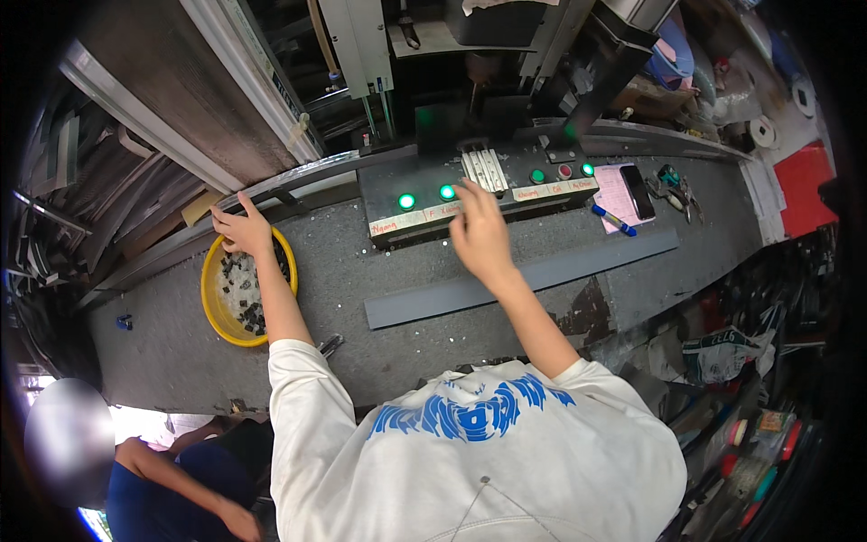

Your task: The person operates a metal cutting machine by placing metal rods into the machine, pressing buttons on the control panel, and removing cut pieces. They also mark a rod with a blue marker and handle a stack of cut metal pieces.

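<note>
My left hand (pixel 242 230) is over the far rim of a round yellow basin (pixel 210 312), its fingers spread. Inside the basin lie small dark pieces (pixel 252 315) and clear whitish bits (pixel 237 291). My right hand (pixel 482 237) is at the front of a black control box (pixel 388 185), fingers apart and holding nothing that I can see. Its fingertips are beside a lit green button (pixel 447 191); whether they touch it I cannot tell. Another lit green button (pixel 406 201) sits to the left. A slotted metal fixture (pixel 484 170) is on the box's top.
A long grey flat strip (pixel 519 280) lies across the grey bench (pixel 361 366). To the right are a blue marker (pixel 614 220), a pink paper (pixel 610 192), a phone (pixel 638 192) and keys (pixel 691 200). Machine posts (pixel 357 45) stand behind. Another person (pixel 172 479) is at lower left.
</note>
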Demonstrator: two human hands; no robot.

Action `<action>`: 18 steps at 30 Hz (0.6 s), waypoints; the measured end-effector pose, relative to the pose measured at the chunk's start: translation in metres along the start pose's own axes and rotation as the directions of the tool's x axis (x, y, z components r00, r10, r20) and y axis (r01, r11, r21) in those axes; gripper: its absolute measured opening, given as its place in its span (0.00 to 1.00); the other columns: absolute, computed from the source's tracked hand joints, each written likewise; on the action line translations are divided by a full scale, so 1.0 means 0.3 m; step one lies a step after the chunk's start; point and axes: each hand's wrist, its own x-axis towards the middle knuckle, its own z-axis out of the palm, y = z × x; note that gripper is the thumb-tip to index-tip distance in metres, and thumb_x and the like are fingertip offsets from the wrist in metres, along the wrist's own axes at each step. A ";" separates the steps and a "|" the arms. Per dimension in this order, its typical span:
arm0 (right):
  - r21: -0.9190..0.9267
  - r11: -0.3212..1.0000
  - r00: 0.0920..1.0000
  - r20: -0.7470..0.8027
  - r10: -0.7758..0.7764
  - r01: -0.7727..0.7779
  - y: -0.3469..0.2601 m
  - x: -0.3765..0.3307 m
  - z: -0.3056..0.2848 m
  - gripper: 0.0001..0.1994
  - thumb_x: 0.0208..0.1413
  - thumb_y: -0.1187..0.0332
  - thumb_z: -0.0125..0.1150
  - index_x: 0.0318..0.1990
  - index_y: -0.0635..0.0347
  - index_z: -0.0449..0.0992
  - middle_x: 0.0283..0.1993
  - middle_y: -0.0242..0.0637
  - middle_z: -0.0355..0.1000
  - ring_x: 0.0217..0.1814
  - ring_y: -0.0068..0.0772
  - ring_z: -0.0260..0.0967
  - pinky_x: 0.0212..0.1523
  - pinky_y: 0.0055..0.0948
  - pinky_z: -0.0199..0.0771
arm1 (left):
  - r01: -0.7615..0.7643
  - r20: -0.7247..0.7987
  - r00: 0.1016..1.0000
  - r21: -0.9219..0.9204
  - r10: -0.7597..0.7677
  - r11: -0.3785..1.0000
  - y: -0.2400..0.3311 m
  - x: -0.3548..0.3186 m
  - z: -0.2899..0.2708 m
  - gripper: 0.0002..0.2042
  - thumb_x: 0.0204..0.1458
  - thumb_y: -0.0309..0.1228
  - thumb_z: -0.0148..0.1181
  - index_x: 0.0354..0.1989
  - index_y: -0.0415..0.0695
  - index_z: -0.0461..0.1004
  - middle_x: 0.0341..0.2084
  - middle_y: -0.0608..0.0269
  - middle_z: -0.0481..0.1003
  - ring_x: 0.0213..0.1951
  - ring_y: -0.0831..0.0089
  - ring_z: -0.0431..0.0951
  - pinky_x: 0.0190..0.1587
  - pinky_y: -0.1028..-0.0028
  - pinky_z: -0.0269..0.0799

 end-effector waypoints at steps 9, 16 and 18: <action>-0.076 0.995 0.991 0.114 0.076 -0.068 0.006 -0.027 0.096 0.28 0.50 0.78 0.59 0.60 0.74 0.65 0.66 0.59 0.61 0.66 0.57 0.63 0.62 0.43 0.69 | 0.000 -0.018 1.000 0.001 0.000 1.000 -0.003 0.003 0.008 0.42 0.59 0.64 0.44 0.73 0.45 0.48 0.70 0.49 0.51 0.71 0.55 0.53 0.67 0.40 0.39; -0.122 0.990 0.990 0.113 0.083 -0.069 0.005 -0.026 0.105 0.28 0.49 0.77 0.60 0.60 0.73 0.65 0.66 0.58 0.61 0.65 0.54 0.65 0.61 0.39 0.71 | 0.003 -0.009 1.000 0.006 -0.003 1.000 -0.003 0.003 0.004 0.42 0.59 0.64 0.44 0.73 0.46 0.47 0.70 0.49 0.50 0.70 0.53 0.54 0.67 0.38 0.39; -0.109 0.992 0.994 0.085 0.074 -0.065 0.001 -0.026 0.106 0.26 0.50 0.78 0.58 0.59 0.72 0.66 0.65 0.56 0.62 0.63 0.55 0.66 0.59 0.41 0.72 | 0.010 0.009 1.000 0.012 -0.010 1.000 0.000 0.002 0.000 0.42 0.59 0.64 0.43 0.73 0.46 0.47 0.70 0.49 0.50 0.70 0.52 0.54 0.67 0.37 0.38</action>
